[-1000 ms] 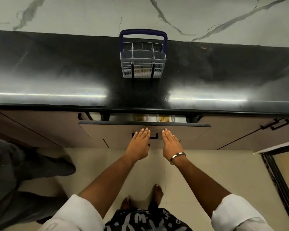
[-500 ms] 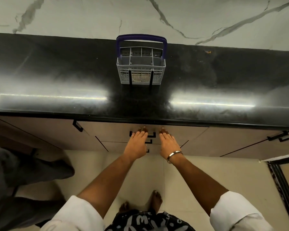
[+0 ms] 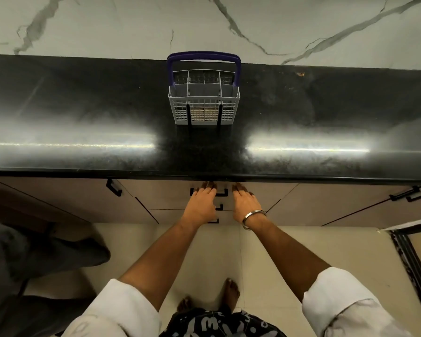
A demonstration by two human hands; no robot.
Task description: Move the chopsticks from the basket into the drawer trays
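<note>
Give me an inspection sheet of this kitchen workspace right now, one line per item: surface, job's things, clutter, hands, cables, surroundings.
Surface: black countertop, glossy, with two bright light reflections.
Job's things: grey cutlery basket with a purple handle stands upright at the back of the counter; no chopsticks seen sticking out of it. Top drawer is shut, its trays hidden.
Clutter: a small brown speck near the wall.
Hands: left hand and right hand lie flat against the drawer front, fingers straight.
Cables: nothing seen.
Surroundings: marble wall, tiled floor, another person's dark clothing at left.
</note>
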